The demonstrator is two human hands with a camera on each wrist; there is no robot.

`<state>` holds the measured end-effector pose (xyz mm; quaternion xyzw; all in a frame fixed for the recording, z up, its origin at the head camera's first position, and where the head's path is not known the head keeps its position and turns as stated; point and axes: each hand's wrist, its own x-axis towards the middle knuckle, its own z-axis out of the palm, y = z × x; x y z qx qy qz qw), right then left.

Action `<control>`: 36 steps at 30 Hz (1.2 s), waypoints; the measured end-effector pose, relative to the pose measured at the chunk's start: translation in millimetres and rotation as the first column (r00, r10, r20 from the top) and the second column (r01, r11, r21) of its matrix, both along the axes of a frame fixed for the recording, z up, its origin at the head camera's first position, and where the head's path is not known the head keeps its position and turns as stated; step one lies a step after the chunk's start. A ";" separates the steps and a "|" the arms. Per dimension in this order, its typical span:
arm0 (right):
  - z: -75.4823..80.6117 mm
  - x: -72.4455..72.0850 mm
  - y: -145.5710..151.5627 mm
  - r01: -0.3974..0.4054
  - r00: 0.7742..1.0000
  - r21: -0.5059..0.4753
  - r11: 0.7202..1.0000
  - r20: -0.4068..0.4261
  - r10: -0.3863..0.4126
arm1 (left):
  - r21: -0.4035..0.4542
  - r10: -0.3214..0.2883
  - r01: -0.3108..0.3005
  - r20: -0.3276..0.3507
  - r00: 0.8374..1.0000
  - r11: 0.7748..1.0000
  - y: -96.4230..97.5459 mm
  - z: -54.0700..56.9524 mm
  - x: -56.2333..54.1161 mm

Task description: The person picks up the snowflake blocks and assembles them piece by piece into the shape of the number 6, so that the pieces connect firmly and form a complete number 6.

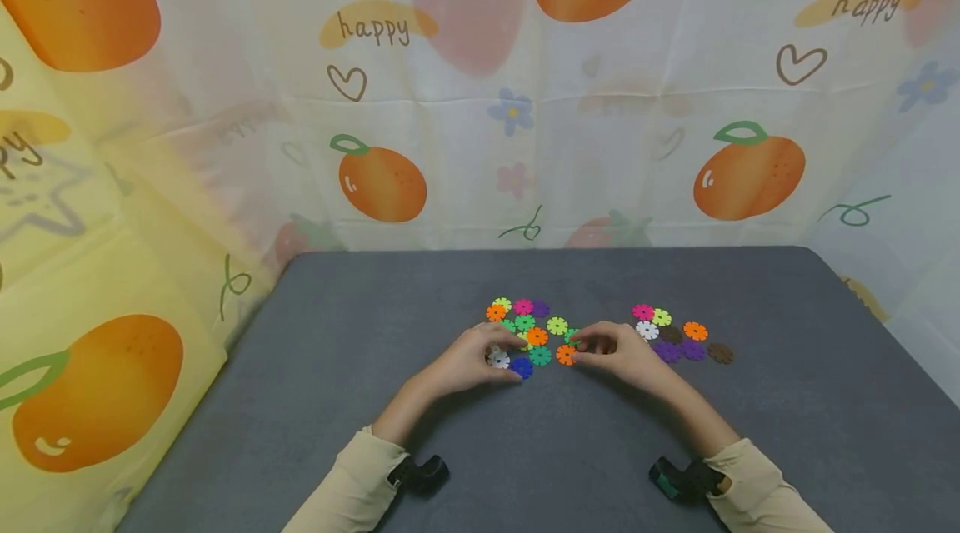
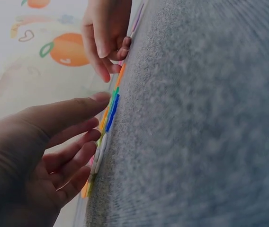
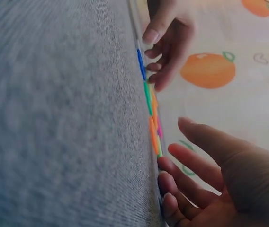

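Several small notched plastic discs in many colours lie flat on the grey table in the middle of the head view. My left hand [image 1: 478, 360] curves around the left side of this group, thumb and fingers apart, near a white disc [image 1: 499, 360] and a blue disc [image 1: 521, 368]. On the group's right side, my right hand [image 1: 618, 352] has its fingertips right by an orange disc [image 1: 566, 355] and a green disc [image 1: 572, 336]. In the right wrist view the right hand's thumb [image 3: 196, 132] stands away from its loosely bent fingers. Nothing is gripped in either hand.
A second, looser group of discs lies to the right, with a purple disc [image 1: 693, 350] and a brown disc [image 1: 721, 352] among them. Behind the grey table [image 1: 375, 283] hangs a fruit-patterned cloth [image 1: 465, 141]. Each wrist carries a black camera [image 1: 423, 475].
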<state>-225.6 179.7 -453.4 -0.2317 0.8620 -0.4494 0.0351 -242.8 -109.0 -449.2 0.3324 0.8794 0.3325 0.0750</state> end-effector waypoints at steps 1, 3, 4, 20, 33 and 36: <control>-0.5 0.1 -0.5 -0.001 1.000 0.007 1.000 -0.006 0.001 | -0.001 -0.002 0.002 -0.004 1.000 1.000 0.1 -0.2 0.1; -1.3 0.4 -1.5 0.004 1.000 0.021 1.000 -0.020 -0.004 | 0.001 -0.009 0.009 -0.012 1.000 1.000 0.3 -0.5 0.2; -1.7 0.6 -2.1 0.007 1.000 0.028 1.000 -0.027 -0.007 | 0.005 -0.013 0.013 -0.012 1.000 1.000 0.3 -0.7 0.2; -7.5 1.9 -7.1 0.051 0.997 0.080 0.995 -0.070 -0.046 | 0.012 -0.006 0.006 -0.034 0.999 1.000 2.9 -3.8 1.2; -6.9 4.4 -9.8 0.078 0.996 0.085 0.993 -0.057 -0.073 | 0.004 0.036 -0.036 -0.033 0.999 0.999 6.5 -5.0 4.1; -6.5 4.2 -10.1 0.077 0.996 0.094 0.993 -0.056 -0.072 | 0.001 0.035 -0.035 -0.038 0.999 0.999 6.2 -5.5 3.8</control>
